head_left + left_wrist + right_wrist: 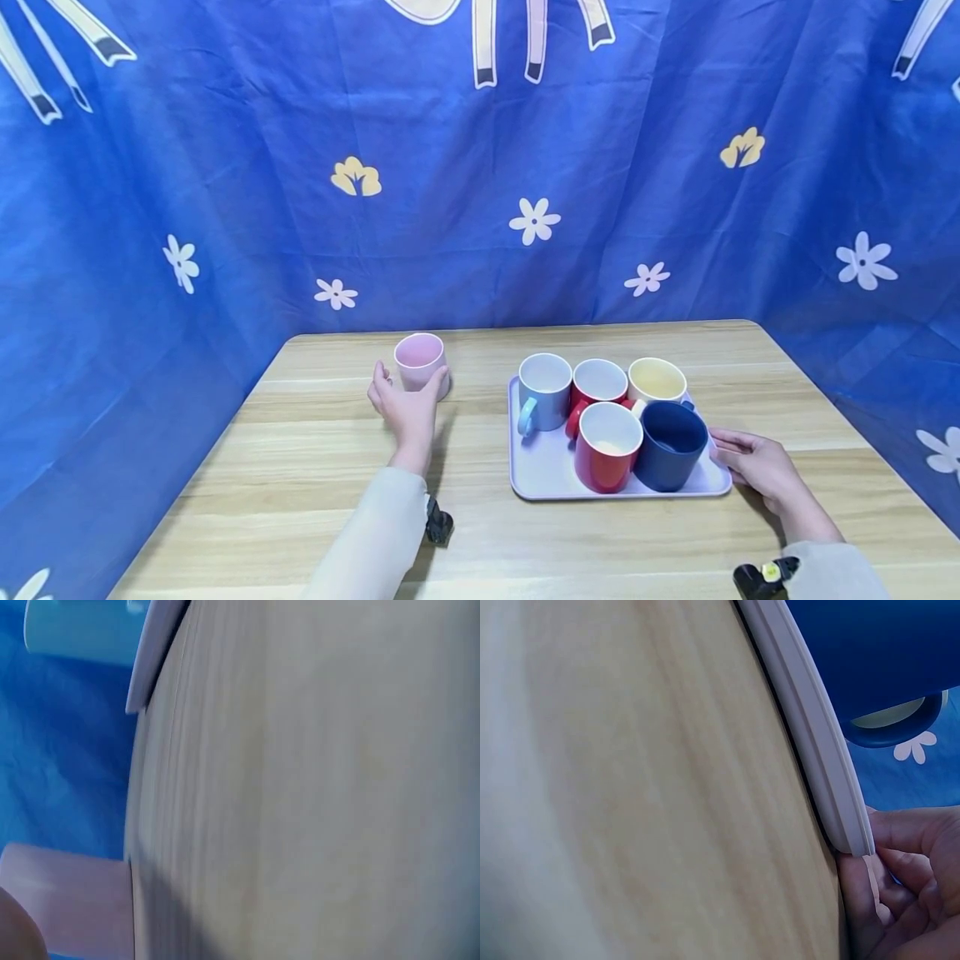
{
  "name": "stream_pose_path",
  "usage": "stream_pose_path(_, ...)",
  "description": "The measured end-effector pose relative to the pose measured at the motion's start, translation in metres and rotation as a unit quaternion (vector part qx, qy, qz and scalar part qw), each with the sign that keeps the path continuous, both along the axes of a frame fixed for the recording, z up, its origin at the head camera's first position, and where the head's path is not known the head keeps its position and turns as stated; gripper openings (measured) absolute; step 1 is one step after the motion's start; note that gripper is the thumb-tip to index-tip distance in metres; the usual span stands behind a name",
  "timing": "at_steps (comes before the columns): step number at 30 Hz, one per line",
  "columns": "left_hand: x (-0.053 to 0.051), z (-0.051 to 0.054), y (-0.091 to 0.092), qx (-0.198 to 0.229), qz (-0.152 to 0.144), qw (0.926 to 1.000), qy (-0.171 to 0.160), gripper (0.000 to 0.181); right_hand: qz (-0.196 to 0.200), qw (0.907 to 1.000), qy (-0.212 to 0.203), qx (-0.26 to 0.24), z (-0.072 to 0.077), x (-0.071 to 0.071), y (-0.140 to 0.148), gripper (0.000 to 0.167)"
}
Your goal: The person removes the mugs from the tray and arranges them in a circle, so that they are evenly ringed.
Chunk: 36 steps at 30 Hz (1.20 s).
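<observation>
My left hand (407,410) grips a pink cup (421,357) near the back left of the table, thumb on its right side and fingers on its left. The cup (75,904) is upright in the head view, its base at the tabletop; no handle shows. My right hand (761,468) pinches the right rim of a lilac tray (543,475), with the thumb above and fingers beneath the tray edge (832,772). On the tray stand a light-blue mug (545,392), two red mugs (606,467), a cream-yellow mug (657,380) and a navy mug (670,450), all upright.
The wooden table (300,500) carries the cup and the tray, with bare wood between them. Behind it hangs a blue curtain (465,250) with white flowers, close to the table's back edge.
</observation>
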<state>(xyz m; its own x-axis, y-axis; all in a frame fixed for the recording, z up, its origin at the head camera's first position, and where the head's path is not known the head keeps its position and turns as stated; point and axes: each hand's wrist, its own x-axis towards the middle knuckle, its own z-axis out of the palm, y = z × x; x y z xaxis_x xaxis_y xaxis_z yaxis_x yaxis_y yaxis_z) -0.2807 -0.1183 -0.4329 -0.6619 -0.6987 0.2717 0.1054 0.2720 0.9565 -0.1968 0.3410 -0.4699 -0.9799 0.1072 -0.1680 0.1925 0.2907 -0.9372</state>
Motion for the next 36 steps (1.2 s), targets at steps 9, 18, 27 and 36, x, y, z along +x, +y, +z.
stream_pose_path(9, 0.016, 0.003, 0.021, 0.0, -0.03, 0.9986, 0.043, 0.1, 0.004, 1.0, 0.002, -0.004, 0.001, 0.001, 0.0, 0.056)
stream_pose_path(18, 0.034, 0.005, 0.051, -0.046, -0.098, 0.9902, 0.089, 0.097, 0.004, 1.0, 0.003, -0.002, 0.0, 0.0, 0.0, 0.056)
stream_pose_path(27, 0.053, 0.007, 0.081, -0.07, -0.177, 0.974, 0.122, 0.101, 0.004, 1.0, 0.001, 0.002, -0.001, -0.001, 0.0, 0.056)
stream_pose_path(36, 0.074, 0.006, 0.107, -0.092, -0.259, 0.9548, 0.114, 0.102, 0.004, 1.0, 0.005, -0.005, -0.001, -0.001, 0.001, 0.054)
